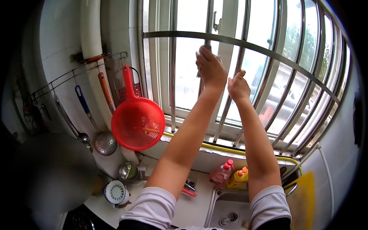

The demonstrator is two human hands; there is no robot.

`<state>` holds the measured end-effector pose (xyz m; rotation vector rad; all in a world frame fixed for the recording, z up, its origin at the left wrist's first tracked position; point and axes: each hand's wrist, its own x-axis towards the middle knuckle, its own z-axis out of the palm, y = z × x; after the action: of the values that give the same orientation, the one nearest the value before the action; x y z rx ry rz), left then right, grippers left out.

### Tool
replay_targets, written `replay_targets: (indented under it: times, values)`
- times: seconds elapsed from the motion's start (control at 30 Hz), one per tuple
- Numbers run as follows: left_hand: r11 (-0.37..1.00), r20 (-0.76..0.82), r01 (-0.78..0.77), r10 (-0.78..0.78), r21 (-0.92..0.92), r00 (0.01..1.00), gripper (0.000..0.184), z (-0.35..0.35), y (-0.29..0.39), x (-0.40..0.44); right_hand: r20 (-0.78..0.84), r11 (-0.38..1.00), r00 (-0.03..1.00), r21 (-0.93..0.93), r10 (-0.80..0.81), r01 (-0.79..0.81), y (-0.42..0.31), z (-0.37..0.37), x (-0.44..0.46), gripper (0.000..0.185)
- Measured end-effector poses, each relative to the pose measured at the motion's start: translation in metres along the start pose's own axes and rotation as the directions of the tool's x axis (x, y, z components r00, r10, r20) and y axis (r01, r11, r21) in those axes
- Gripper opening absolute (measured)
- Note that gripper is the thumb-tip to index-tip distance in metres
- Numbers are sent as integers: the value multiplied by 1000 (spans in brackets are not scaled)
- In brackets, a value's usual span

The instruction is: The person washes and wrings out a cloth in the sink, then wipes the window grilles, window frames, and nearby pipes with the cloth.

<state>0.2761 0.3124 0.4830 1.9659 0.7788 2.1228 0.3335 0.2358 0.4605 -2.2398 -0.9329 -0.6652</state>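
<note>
My left hand [211, 69] reaches up and is closed around an upright metal window bar [201, 87], just below the curved crossbar [230, 40]. A small greyish patch shows by its fingers; I cannot make out what it is. Slightly lower and to the right, my right hand [239, 88] has its fingers curled at the neighbouring metal bar [223, 119]. Part of that bar is hidden by the hand. Behind the bars stands the framed window [188, 73], bright with daylight.
A red plastic strainer [138, 122] hangs left on a wire rack [53, 85] with a slotted ladle [105, 143]. Below are a pink pump bottle [221, 173], a yellow bottle [238, 178], a sink [237, 205] and an enamel mug [116, 192]. A yellow board [303, 197] leans right.
</note>
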Motion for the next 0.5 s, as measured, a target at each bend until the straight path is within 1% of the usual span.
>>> replay_targets:
  times: [0.03,0.07,0.13,0.17,0.2,0.27,0.33,0.4,0.47,0.5]
  values:
    - [994,122,105,-105,7,987,71,-2,3,8,20,1000,1000,1,5,-5,-1,-1,0,52]
    - [978,241,206,-207,30,948,71,-8,1,13,29,1000,1000,-12,2,-1,2,1,1,52]
    - [987,232,161,-156,-2,960,68,-6,-15,3,33,1000,999,-3,-17,17,3,2,1,50]
    - [994,160,107,-103,-17,982,63,-2,-26,-10,44,1000,999,-2,-8,8,4,4,1,50]
    - [1000,44,17,-17,9,999,63,6,-39,-33,38,1000,999,6,-24,24,5,4,2,48]
    - [995,20,47,-48,89,999,61,10,-62,-85,37,999,999,12,-37,36,6,5,1,46]
    - [989,127,141,-145,42,981,56,0,-82,-135,6,1000,1000,6,-29,29,4,7,1,41]
    - [971,210,226,-237,77,948,51,-7,-107,-183,8,1000,1000,5,-30,30,3,7,0,39]
    - [957,143,74,-117,280,983,51,-3,-142,-243,30,999,999,22,-29,28,4,6,1,41]
    - [918,264,367,-395,150,880,49,1,-159,-266,-13,998,998,-7,-60,60,6,10,1,41]
